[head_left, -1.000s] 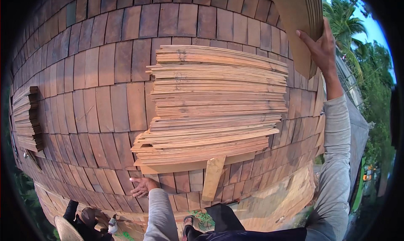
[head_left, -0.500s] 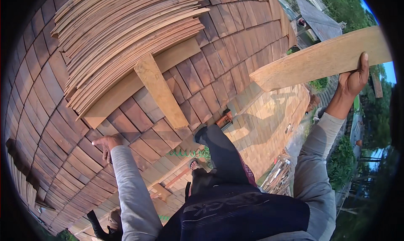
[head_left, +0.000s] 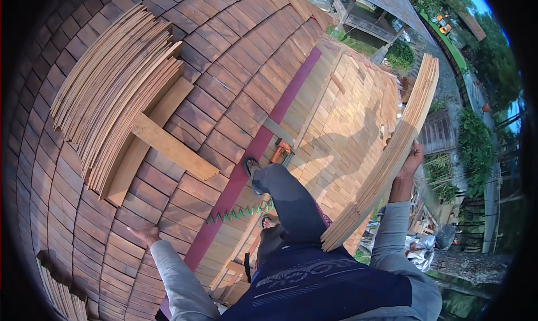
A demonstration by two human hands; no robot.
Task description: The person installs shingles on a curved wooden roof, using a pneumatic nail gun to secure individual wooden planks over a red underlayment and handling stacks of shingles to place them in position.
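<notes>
On the right, my right hand [head_left: 413, 159] is closed round a bundle of thin wooden boards [head_left: 386, 167], held raised and slanted with its lower end close to my shirt. My left hand [head_left: 144, 233] is out over the brown roof shingles [head_left: 216, 91], fingers stretched and nothing in it; whether it touches them I cannot tell. Above it lies a large stack of thin wooden boards [head_left: 109, 97] on the roof. One loose board [head_left: 176, 151] sticks out from the stack's lower side.
An orange power tool [head_left: 282, 150] lies near my foot. A green coiled hose [head_left: 241, 211] crosses a purple strip [head_left: 291, 91] along the roof. Paler new shingles [head_left: 347, 136] cover the slope to the right. Another board stack [head_left: 61, 290] sits at lower left; a roofed shelter [head_left: 386, 10] stands beyond.
The boards in my right hand have swung from nearly level to steeply slanted, closer to my body, showing their layered edges. My left hand stays outstretched. The view has shifted, uncovering the purple strip.
</notes>
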